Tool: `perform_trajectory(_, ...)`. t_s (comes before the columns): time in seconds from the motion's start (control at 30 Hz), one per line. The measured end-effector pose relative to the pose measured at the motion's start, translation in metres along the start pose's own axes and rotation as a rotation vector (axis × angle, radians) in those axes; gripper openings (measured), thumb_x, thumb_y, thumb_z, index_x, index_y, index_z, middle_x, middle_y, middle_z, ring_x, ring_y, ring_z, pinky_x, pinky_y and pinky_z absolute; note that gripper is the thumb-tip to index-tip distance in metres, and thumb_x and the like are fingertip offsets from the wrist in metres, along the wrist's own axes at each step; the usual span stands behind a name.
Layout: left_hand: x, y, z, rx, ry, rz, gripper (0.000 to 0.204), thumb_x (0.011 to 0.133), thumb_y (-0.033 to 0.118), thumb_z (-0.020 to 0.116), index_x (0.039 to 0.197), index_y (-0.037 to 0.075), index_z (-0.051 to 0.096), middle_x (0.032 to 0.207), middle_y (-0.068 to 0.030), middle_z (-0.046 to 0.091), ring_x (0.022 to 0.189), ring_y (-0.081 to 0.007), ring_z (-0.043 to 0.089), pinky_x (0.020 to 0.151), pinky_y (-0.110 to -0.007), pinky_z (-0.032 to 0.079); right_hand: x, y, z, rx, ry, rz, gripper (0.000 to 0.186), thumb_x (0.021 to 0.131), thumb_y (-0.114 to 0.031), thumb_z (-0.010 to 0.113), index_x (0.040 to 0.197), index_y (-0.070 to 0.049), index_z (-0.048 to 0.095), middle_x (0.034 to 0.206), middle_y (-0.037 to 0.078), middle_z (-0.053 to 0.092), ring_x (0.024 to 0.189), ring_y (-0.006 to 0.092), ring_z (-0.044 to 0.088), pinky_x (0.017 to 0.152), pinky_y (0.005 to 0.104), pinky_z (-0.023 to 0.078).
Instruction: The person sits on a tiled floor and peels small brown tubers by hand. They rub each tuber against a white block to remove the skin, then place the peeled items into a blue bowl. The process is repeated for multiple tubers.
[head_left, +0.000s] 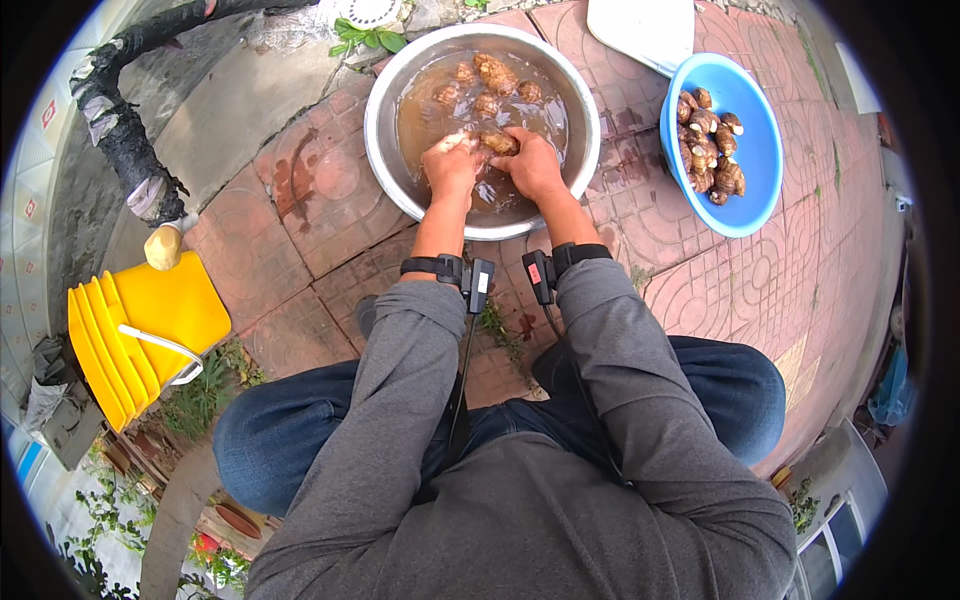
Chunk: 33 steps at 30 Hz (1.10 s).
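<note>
Hands meet over the middle of a round steel basin [385,140] of muddy brown water, set on the red patterned paving [320,200] at the far centre. A brown, knobbly taro root [499,142] sits between them: the right hand [533,165] curls around it from the right, gripping it, and the left hand [452,165] is closed against its left end, fingers bent in. More lumpy brown roots [494,72] float in the water beyond the hands, toward the far rim. To the right of the basin, well apart from the hands, a round blue plastic bowl [765,150] holds a heap of roots [708,140] with pale patches. At the near left lies a tipped yellow plastic bucket [150,330]. Small red-and-white square marks [48,113] dot the pale wall at the far left.
</note>
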<state>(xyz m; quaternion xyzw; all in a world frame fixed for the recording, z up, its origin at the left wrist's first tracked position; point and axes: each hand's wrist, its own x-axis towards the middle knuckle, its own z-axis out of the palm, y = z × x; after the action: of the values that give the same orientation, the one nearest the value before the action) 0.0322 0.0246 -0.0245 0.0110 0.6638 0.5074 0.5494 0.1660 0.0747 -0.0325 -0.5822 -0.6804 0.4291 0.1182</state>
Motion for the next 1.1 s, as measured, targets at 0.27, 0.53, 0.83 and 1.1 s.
perform_trajectory(0.27, 0.006, 0.001, -0.004, -0.448, -0.222, -0.122, 0.042, 0.107, 0.024, 0.043, 0.141, 0.001, 0.046, 0.125, -0.013, 0.062, 0.102, -0.0228, 0.063, 0.081, -0.036, 0.052, -0.007, -0.011, -0.023, 1.203, -0.497, 0.444, 0.032, 0.1, -0.029, 0.061, 0.122, -0.005, 0.06, 0.096, 0.007, 0.072, 0.07, 0.0118, 0.066, 0.055, 0.0246, 0.048)
perform_trajectory(0.53, -0.013, -0.005, 0.008, -0.423, -0.384, -0.007, 0.026, 0.104, 0.029, 0.056, 0.119, 0.007, 0.059, 0.093, -0.0003, 0.058, 0.069, -0.0096, 0.049, 0.059, -0.023, 0.048, -0.009, -0.011, -0.024, 1.449, -0.639, 0.435, 0.037, 0.105, -0.038, 0.046, 0.118, -0.007, 0.059, 0.087, 0.004, 0.061, 0.063, 0.0106, 0.049, 0.055, 0.0238, 0.041)
perform_trajectory(0.83, 0.008, 0.0, 0.013, -0.371, -0.167, 0.01, 0.035, 0.108, 0.033, 0.042, 0.106, 0.001, 0.058, 0.099, -0.0154, 0.068, 0.08, -0.0243, 0.067, 0.066, -0.034, 0.056, -0.024, -0.023, -0.009, 0.897, -0.404, 0.239, 0.031, 0.1, -0.024, 0.061, 0.128, -0.009, 0.058, 0.084, -0.001, 0.059, 0.064, 0.0071, 0.048, 0.053, 0.0218, 0.038)
perform_trajectory(1.1, 0.005, -0.008, 0.004, -0.532, -0.303, -0.113, 0.042, 0.109, 0.041, 0.036, 0.12, 0.003, 0.052, 0.106, -0.0123, 0.064, 0.098, -0.0231, 0.061, 0.081, -0.04, 0.051, -0.015, -0.015, -0.006, 0.949, -0.351, 0.274, 0.032, 0.096, -0.016, 0.067, 0.126, -0.007, 0.063, 0.095, 0.002, 0.068, 0.072, 0.0074, 0.061, 0.057, 0.021, 0.047)
